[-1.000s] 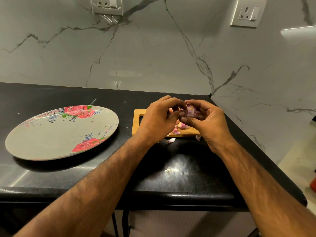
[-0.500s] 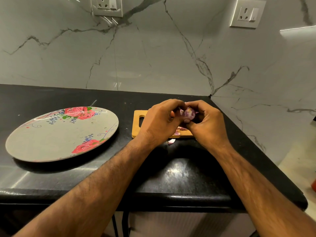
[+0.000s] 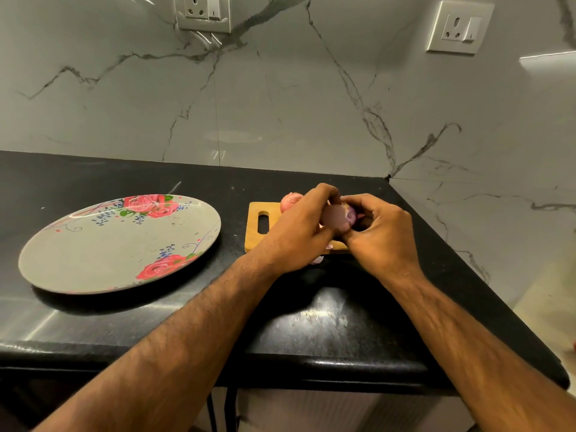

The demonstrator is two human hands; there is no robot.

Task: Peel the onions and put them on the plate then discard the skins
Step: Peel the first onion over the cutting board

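Observation:
A small purple onion [image 3: 341,217] is held between both hands just above the wooden cutting board [image 3: 255,227]. My left hand [image 3: 296,232] grips its left side with curled fingers. My right hand [image 3: 381,232] curls round its right side. A second, unpeeled pink onion [image 3: 289,201] lies on the board behind my left hand. A scrap of onion skin [image 3: 318,260] peeks out under my left hand at the board's front edge. The grey plate [image 3: 93,254] with red roses sits bare on the left of the black counter.
The black counter [image 3: 327,322] ends in a corner at the right, where the marble walls [image 3: 280,104] meet. Two wall sockets [image 3: 459,28] sit high on the backsplash. The counter's front edge runs just below my forearms.
Both hands have sunk slightly toward the board and closed in tighter round the onion. The second onion now shows behind my left hand.

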